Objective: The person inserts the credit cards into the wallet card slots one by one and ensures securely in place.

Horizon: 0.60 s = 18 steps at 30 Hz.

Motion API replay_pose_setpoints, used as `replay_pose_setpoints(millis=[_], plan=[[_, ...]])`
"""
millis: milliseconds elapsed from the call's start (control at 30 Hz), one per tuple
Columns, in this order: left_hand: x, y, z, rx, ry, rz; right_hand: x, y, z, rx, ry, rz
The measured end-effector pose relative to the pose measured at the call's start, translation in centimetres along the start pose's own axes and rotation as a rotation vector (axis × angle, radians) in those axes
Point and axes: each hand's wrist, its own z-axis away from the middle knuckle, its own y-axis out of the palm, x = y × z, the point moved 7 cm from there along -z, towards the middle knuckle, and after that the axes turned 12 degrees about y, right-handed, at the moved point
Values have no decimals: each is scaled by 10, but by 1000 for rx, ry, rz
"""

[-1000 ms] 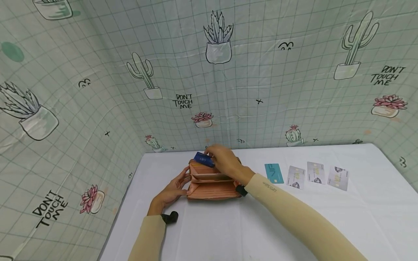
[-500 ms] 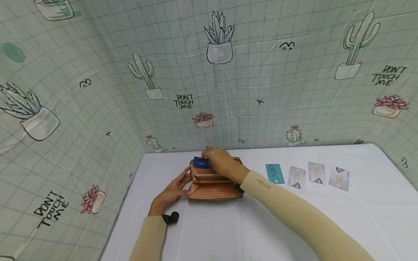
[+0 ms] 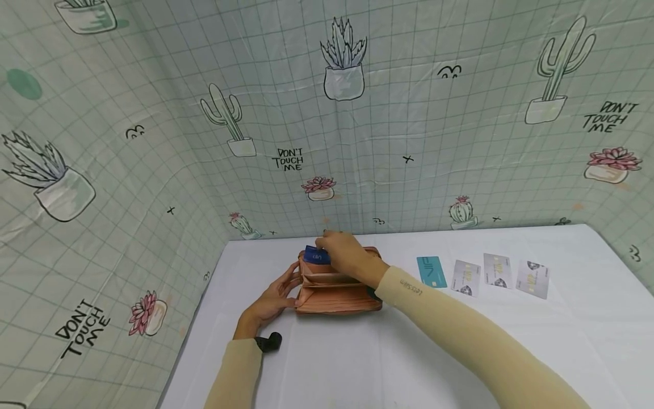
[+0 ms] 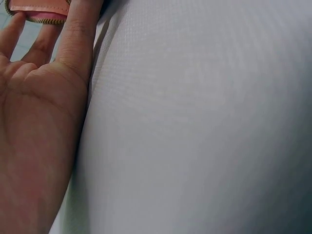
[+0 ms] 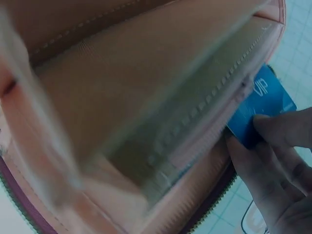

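An orange-pink zip wallet (image 3: 337, 305) lies spread open on the white table, its pockets showing. My left hand (image 3: 272, 300) holds its left side, with the thumb at the near corner and the other fingers farther up the edge. In the left wrist view, fingertips reach the wallet's brass zip. My right hand (image 3: 348, 253) pinches a blue card (image 5: 273, 95) marked VIP between thumb and fingers. That card stands at the wallet's far left section, its lower part hidden inside behind the pocket edge. The right hand covers much of the wallet's far right side.
To the right of the wallet lie a teal card (image 3: 431, 272) and several silver-grey cards (image 3: 465, 278) in a loose row. A patterned cloth wall (image 3: 409, 125) rises behind the table's far edge and along its left side.
The blue card, tilted above the wallet a second ago, now sits more level and lower at the far section. My right hand moved slightly left and down with it; the left hand kept its place.
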Motion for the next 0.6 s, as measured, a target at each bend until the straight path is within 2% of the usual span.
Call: replay_pose_setpoints(millis=[233,433,600], plan=[[0,1,-1,27,38,25,10,-1,-1,57,-89,53],[-1,1,-1,28,41,16,6,2,-3,107,-67,28],[0,1,0,27,39,4,5,3,-5,129,-86,-13]])
